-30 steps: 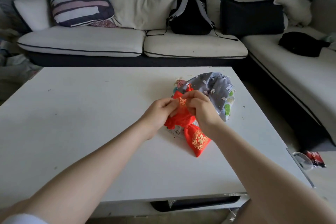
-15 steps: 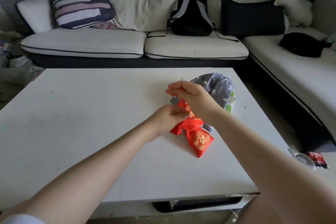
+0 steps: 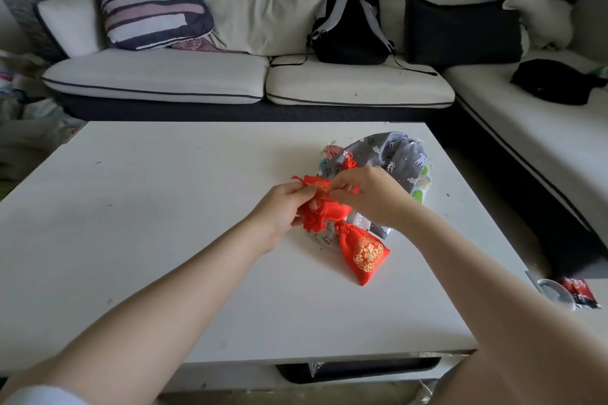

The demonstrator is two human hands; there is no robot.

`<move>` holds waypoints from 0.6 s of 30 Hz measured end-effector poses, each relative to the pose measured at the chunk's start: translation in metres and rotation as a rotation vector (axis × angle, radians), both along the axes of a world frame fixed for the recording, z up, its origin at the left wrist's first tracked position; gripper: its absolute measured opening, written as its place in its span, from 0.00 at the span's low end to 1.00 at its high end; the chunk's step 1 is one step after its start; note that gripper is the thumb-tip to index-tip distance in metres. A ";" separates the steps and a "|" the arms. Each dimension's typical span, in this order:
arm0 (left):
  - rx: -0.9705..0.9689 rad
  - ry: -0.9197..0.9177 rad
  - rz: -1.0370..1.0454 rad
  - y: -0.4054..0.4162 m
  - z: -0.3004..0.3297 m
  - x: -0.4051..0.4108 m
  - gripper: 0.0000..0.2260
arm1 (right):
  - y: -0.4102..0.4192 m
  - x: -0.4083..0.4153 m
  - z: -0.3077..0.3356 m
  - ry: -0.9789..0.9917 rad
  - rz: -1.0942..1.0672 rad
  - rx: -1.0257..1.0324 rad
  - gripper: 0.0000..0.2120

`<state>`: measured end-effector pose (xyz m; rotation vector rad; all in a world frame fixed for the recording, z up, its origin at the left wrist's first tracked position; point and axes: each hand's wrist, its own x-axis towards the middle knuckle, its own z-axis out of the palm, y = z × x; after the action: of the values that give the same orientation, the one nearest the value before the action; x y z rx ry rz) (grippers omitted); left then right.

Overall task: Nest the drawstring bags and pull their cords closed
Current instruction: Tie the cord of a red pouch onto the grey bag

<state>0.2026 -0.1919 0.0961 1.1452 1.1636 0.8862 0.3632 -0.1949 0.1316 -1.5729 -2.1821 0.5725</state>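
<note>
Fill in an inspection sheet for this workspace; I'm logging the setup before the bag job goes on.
Surface: white table, a few small specks and marks on it.
Job's things: red bag held up in both hands; second red bag with a gold emblem lying closed on the table; grey bag behind, on other printed bags.
Clutter: nothing seen on the table beyond the bags.
Grippers: left hand grips the red bag's body; right hand pinches at its mouth.
Cables: nothing seen.
Surroundings: sofa with cushions, black backpack, plastic lid on the floor at right.
</note>
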 end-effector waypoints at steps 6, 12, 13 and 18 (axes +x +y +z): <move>-0.059 -0.150 -0.037 0.001 -0.001 -0.005 0.10 | -0.005 0.001 -0.006 0.322 0.178 -0.161 0.07; -0.010 -0.147 -0.076 -0.001 -0.002 -0.007 0.08 | -0.001 -0.009 -0.017 0.335 -0.074 -0.194 0.07; 0.001 -0.132 -0.085 0.000 -0.003 -0.006 0.08 | 0.000 -0.011 -0.021 0.316 -0.098 -0.189 0.03; 0.021 -0.086 -0.085 -0.002 -0.002 -0.009 0.08 | -0.002 -0.011 -0.021 0.309 -0.101 -0.213 0.07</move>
<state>0.1931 -0.1936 0.0940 1.1539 1.0305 0.8761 0.3520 -0.1971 0.1103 -1.5661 -1.8517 0.9724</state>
